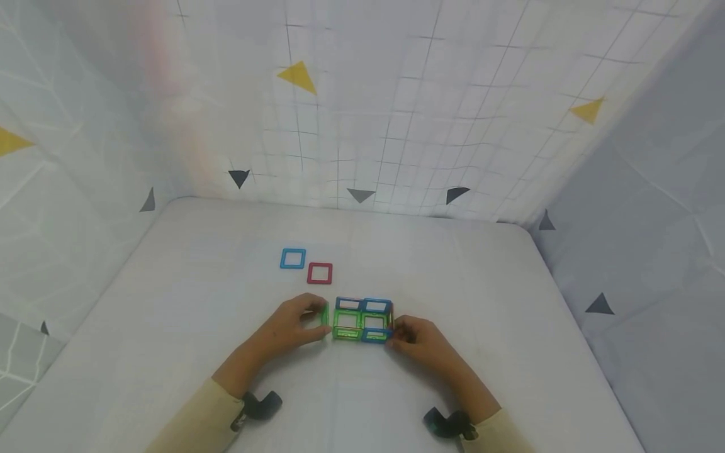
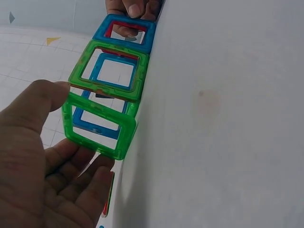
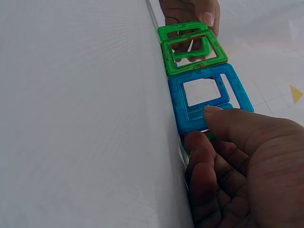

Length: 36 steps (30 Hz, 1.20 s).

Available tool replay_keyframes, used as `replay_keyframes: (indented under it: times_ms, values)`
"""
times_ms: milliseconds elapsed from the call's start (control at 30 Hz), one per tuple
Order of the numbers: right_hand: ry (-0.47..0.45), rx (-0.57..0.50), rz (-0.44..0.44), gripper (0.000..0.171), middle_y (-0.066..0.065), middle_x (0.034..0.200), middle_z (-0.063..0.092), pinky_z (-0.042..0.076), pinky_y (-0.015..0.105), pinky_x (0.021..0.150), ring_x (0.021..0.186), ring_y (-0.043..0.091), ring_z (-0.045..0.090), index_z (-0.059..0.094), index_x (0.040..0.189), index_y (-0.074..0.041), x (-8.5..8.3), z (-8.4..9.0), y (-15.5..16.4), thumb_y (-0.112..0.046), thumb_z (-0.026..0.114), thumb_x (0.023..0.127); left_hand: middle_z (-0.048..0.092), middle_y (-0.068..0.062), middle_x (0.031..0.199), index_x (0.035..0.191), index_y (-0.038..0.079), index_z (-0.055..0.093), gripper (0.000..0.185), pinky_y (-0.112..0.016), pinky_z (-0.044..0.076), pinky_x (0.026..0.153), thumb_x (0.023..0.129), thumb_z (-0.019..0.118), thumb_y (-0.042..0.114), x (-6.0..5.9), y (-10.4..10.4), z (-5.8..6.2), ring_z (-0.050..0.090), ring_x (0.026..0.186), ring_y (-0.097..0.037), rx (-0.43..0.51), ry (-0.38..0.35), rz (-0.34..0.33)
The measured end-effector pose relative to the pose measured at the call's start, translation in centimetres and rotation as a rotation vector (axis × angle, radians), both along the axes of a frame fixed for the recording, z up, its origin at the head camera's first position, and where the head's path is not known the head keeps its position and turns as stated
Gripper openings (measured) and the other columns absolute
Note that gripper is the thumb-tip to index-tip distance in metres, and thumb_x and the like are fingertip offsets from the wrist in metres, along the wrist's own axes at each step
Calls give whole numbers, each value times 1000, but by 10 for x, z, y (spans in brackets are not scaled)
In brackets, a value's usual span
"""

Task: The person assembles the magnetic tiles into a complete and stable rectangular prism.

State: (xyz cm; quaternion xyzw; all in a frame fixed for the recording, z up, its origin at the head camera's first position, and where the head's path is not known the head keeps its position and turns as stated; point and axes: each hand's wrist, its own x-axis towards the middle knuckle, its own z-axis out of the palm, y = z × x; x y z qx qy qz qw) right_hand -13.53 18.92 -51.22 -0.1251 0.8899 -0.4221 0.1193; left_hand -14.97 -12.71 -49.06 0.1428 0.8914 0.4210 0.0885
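Observation:
A box-like build of green and blue square magnetic tiles [image 1: 362, 319] stands on the white table [image 1: 453, 277]. My left hand [image 1: 324, 318] pinches an upright green tile [image 2: 99, 126] at the build's left end, thumb on its top edge and fingers below. At the opposite end, my right hand [image 1: 394, 333] grips the build, with its thumb on the blue top tile [image 3: 209, 97] and its fingers curled against the end face. In the right wrist view the left hand's fingers [image 3: 192, 12] show behind the far green tiles.
A loose blue square tile [image 1: 292, 258] and a red square tile [image 1: 320, 273] lie flat just behind the build, to its left. Patterned fabric walls enclose the table on three sides. Black wrist mounts sit near the table's front edge.

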Motion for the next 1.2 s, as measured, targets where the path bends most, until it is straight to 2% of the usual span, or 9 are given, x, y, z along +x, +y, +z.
replay_keyframes:
  times_ms: [200, 500, 833, 1067, 1200]
  values:
    - [-8, -22, 4, 22, -7, 87, 67, 53, 26, 72, 80, 14, 61, 69, 106, -16, 1, 1, 0, -24, 75, 87, 62, 11, 124, 130, 21, 60, 56, -36, 51, 102, 82, 81, 39, -2, 1, -3, 58, 122, -11, 22, 2, -19]
    - [3, -3, -1, 21, -7, 87, 66, 53, 26, 72, 80, 14, 60, 69, 106, -16, 0, 1, 0, -23, 75, 87, 62, 11, 124, 132, 16, 61, 57, -36, 50, 102, 84, 80, 39, -4, 3, -4, 58, 122, -11, 35, 27, -43]
    - [12, 1, 9, 19, -8, 85, 66, 52, 25, 70, 78, 14, 60, 69, 105, -18, -1, 1, 0, -23, 75, 88, 61, 11, 127, 134, 19, 59, 60, -37, 49, 104, 84, 77, 47, -6, 2, -3, 56, 124, -11, 71, 10, -82]
    - [15, 6, 11, 19, -8, 85, 66, 52, 26, 70, 78, 13, 60, 69, 105, -18, -1, 2, 0, -24, 75, 88, 61, 14, 127, 133, 25, 58, 56, -35, 48, 105, 85, 76, 48, -9, 1, -7, 56, 125, -10, 95, -2, -99]
    - [16, 13, 7, 19, -9, 85, 66, 52, 25, 70, 78, 13, 60, 69, 105, -19, -1, 2, 0, -25, 75, 87, 60, 12, 127, 133, 25, 57, 57, -36, 48, 105, 85, 76, 48, -10, 2, -7, 55, 126, -11, 110, -1, -107]
